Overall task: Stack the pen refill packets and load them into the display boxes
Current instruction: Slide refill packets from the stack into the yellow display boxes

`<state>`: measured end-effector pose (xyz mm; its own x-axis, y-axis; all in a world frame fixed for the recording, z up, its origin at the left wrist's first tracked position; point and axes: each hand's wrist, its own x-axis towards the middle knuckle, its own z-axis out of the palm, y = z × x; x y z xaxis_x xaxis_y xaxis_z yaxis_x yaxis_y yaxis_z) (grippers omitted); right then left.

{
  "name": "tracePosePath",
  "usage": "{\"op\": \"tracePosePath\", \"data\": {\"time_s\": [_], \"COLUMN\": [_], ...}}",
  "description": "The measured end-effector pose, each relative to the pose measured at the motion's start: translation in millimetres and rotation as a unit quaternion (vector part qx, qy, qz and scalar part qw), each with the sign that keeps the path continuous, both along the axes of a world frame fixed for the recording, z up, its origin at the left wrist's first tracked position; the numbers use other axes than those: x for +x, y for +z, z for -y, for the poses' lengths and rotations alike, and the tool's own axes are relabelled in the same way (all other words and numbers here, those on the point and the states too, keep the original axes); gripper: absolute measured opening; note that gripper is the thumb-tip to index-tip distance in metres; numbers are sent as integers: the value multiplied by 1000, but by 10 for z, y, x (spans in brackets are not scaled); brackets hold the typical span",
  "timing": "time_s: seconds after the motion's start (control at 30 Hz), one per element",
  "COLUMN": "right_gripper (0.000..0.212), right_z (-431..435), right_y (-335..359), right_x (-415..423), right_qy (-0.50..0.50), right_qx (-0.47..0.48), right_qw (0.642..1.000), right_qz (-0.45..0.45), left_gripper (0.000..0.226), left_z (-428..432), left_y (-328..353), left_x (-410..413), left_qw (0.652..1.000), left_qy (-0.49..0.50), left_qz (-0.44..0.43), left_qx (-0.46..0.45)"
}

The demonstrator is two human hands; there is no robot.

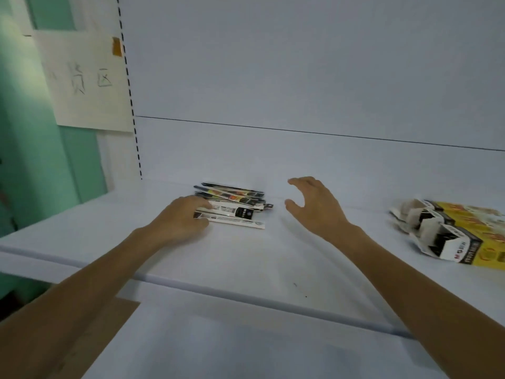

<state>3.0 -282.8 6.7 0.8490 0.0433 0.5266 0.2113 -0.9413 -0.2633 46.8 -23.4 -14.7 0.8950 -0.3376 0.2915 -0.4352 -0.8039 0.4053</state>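
A loose pile of long, narrow pen refill packets lies on the white shelf near its back wall. My left hand rests on the pile's left end, fingers lying over the nearest packets. My right hand hovers just right of the pile, fingers spread and thumb apart, holding nothing. Several yellow, black and white display boxes lie on their sides at the shelf's far right, their open ends facing left.
A white back panel rises behind the shelf. A paper sign with handwriting is taped to the left upright. A brown cardboard piece sits at the lower left, below the shelf's front edge.
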Motion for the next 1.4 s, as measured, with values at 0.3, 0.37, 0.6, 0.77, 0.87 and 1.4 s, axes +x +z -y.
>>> {"op": "tracePosePath", "data": {"time_s": [0.3,0.37,0.6,0.77,0.87,1.4], "right_gripper": [27,24,23,14,21,20], "right_z": [-585,-625,-669,-640,-629,-1203], "right_y": [-210,-225,-229,-219,-189,-144], "right_x": [281,321,319,325,324,401], "right_qy": [63,55,38,38,41,77], "right_qx": [12,3,23,19,31,-5], "right_qw": [989,989,987,992,993,974], "right_qz": [-133,-136,-154,-118,-108,-211], "left_gripper": [61,63,40,29,25,28], "left_z": [-620,-653,-643,-692,-734,-382], "left_y": [-94,-95,-144,-66,-14,81], "left_x": [495,542,606,534,497,-108], "left_qw": [997,997,991,982,986,977], "left_qy": [-1,-9,-65,-40,-27,-203], "left_qz": [-60,-53,21,99,55,2], "left_qx": [43,49,114,153,152,61]}}
